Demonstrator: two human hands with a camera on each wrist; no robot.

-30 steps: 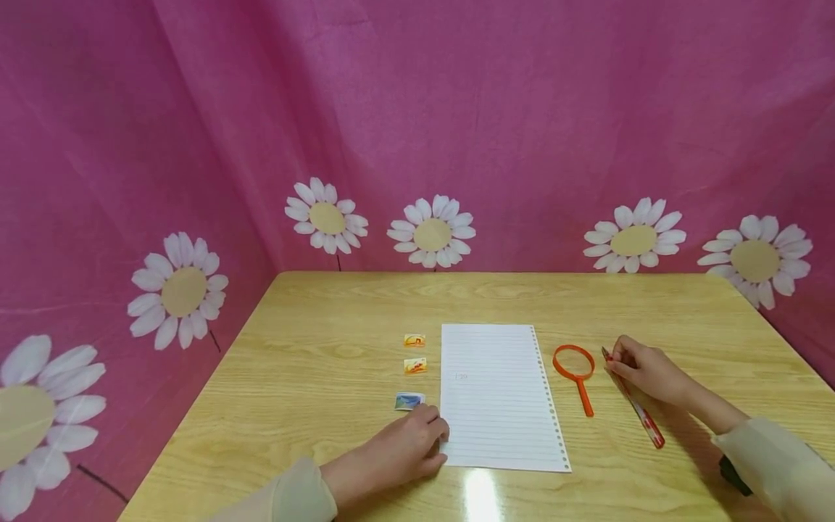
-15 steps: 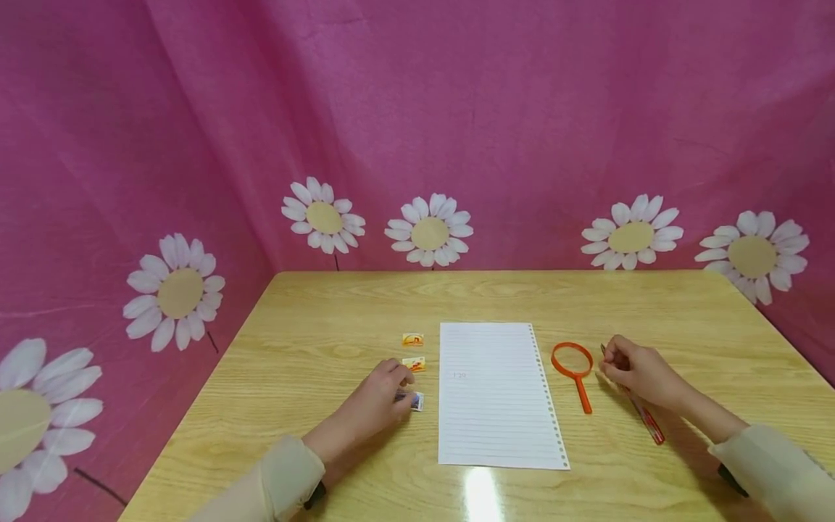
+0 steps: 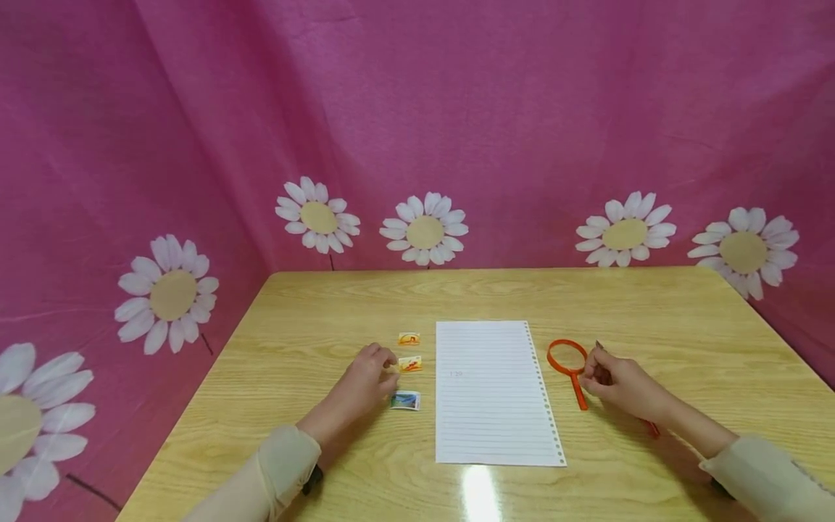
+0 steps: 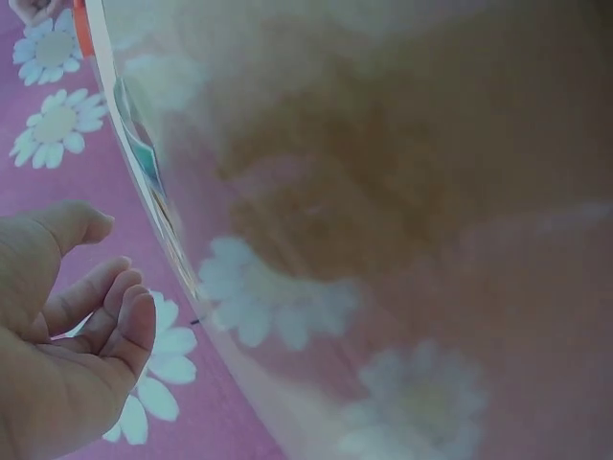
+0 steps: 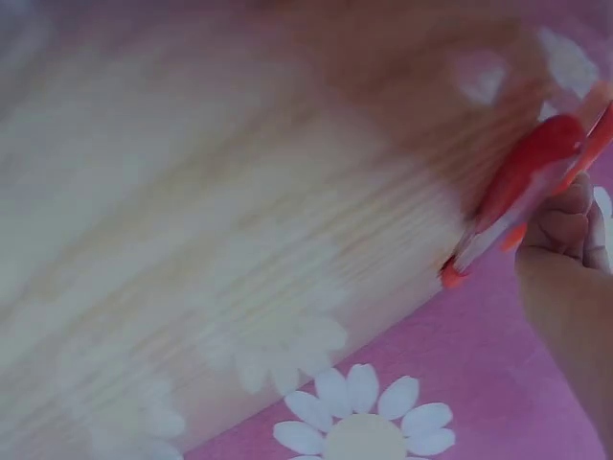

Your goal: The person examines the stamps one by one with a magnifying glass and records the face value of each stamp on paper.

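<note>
My left hand hovers beside the small stamps, fingers loosely bent with nothing between them, as the left wrist view also shows. Its fingertips are right at the left edge of the yellow-orange middle stamp. Nearer me lies a blue-green stamp, and farther off another yellow one. My right hand has its fingertips right at the handle of a red-orange magnifying glass, fingers loosely curled. Under that hand lies a red pen, mostly hidden in the head view.
Between the hands lies a lined sheet of paper with punched holes down its right edge and faint writing at upper left. The wooden table backs onto a pink curtain with daisies.
My left hand has moved left and away from the paper's edge, past the blue-green stamp, uncovering it. My right hand has shifted left from the pen's tip to the magnifying glass handle.
</note>
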